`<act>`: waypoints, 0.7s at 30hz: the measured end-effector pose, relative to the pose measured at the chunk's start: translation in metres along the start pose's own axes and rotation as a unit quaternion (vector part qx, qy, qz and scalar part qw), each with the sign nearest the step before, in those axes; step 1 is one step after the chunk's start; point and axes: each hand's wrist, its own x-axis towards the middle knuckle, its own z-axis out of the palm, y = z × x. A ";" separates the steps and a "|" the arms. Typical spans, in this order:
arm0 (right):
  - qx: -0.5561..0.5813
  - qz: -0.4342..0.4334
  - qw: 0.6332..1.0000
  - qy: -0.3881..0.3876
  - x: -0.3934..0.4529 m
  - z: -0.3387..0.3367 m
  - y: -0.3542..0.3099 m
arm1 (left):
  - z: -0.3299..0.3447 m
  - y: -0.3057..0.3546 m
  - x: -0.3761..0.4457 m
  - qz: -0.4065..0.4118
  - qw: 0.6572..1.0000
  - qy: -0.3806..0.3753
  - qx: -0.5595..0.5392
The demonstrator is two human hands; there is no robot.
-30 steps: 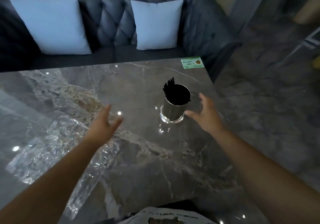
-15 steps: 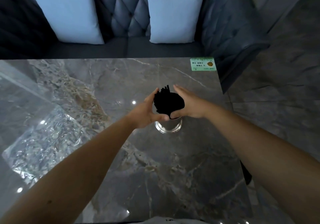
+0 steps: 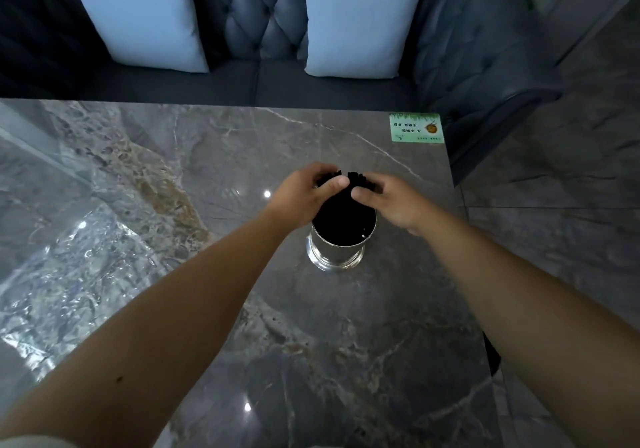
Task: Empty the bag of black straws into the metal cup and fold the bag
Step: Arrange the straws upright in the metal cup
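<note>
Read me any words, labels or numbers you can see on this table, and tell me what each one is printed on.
Green sticker at the far right corner of the marble table: printed characters and a small round orange picture, upside down to the camera and too small to read.
Metal cup, black straws, clear bag: no text visible.

Plastic bag [image 3: 52, 291] runs off the left edge.

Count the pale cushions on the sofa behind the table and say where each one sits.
2. The left cushion leans against the sofa back on the left; the right cushion leans right of centre. More may sit outside the frame.
</note>
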 end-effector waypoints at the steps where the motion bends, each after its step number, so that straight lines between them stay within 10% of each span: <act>1: 0.007 0.003 1.000 -0.006 -0.003 -0.001 0.001 | 0.001 0.000 0.001 -0.002 1.000 -0.001 -0.015; 8: -0.022 0.005 0.999 0.046 -0.007 0.004 0.013 | -0.006 -0.019 -0.020 -0.005 0.987 -0.048 -0.155; 21: -0.039 0.023 0.999 0.014 0.002 0.010 0.006 | 0.002 -0.027 -0.025 -0.025 0.997 0.008 -0.074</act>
